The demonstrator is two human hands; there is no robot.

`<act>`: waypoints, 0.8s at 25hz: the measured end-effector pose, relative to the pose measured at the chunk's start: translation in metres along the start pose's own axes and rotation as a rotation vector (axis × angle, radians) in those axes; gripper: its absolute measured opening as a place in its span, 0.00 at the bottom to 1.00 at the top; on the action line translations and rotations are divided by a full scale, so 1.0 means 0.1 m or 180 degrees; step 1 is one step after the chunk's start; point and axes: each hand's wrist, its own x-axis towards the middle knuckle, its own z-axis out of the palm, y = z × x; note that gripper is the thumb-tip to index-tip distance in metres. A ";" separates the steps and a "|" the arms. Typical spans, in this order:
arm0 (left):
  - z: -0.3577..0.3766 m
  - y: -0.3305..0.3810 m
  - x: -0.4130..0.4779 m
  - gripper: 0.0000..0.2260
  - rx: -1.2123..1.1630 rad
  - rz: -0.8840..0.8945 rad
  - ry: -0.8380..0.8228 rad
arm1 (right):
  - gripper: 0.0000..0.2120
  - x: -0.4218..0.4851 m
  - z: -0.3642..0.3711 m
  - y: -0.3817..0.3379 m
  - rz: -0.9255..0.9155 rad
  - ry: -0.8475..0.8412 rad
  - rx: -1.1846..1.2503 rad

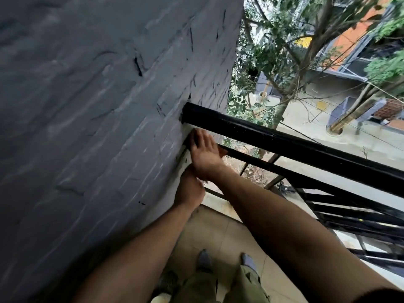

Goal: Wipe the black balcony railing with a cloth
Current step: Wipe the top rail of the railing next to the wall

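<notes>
The black balcony railing's thick top rail (284, 141) runs from the grey wall down to the right, with a thinner second rail (258, 160) below it. My right hand (204, 153) lies on the second rail where it meets the wall, fingers straight and pointing at the wall, thumb resting on the rail. My left hand (189, 190) is just below it, against the pale wall edge, its fingers tucked under my right wrist and hidden. A small pale scrap shows between the hands; I cannot tell whether it is the cloth.
A rough grey painted wall (98, 127) fills the left side. More black bars (349, 215) slant away at the lower right. Beige floor tiles (218, 237) and my shoes lie below. Beyond the railing are trees (284, 51) and a street far below.
</notes>
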 end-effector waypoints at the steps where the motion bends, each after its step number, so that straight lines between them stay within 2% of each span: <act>1: 0.01 -0.06 -0.03 0.24 0.0187 -0.0138 -0.0079 | 0.44 0.07 -0.03 0.01 -0.0195 0.0032 -0.0088; 2: 0.03 -0.11 -0.06 0.25 0.0340 -0.0209 -0.0194 | 0.44 0.05 -0.04 0.08 -0.0379 0.0138 -0.0156; 4: 0.01 -0.11 -0.10 0.27 0.0292 -0.0223 -0.0319 | 0.37 -0.22 -0.10 0.37 -0.0513 0.0305 -0.0242; 5: -0.02 -0.06 -0.10 0.27 0.0198 -0.0190 -0.0294 | 0.34 -0.40 -0.11 0.54 -0.0328 0.0300 -0.0290; 7: -0.09 0.07 -0.06 0.27 0.0043 0.0023 0.0003 | 0.30 -0.75 -0.13 0.73 0.0499 0.0140 -0.0550; 9: -0.15 0.20 -0.01 0.28 0.0060 0.0397 0.0335 | 0.30 -0.70 -0.17 0.57 0.1083 -0.0162 -0.0919; 10: -0.16 0.25 0.00 0.30 0.0107 0.0551 0.0434 | 0.29 -0.55 -0.15 0.43 0.1009 -0.0254 -0.0981; 11: -0.17 0.30 0.02 0.32 0.0165 0.0606 0.0506 | 0.29 -0.35 -0.15 0.30 0.0689 -0.0230 -0.0827; 14: -0.24 0.34 0.00 0.38 0.0291 0.0365 0.0656 | 0.27 0.06 -0.15 0.11 -0.0418 0.0142 -0.0463; 16: -0.24 0.32 -0.01 0.38 0.0455 0.0566 0.0645 | 0.30 -0.11 -0.09 0.31 -0.0400 0.0343 -0.0670; 20: -0.12 0.50 0.02 0.34 0.0574 0.0838 0.0412 | 0.29 -0.97 0.10 0.89 0.0098 0.0297 -0.1312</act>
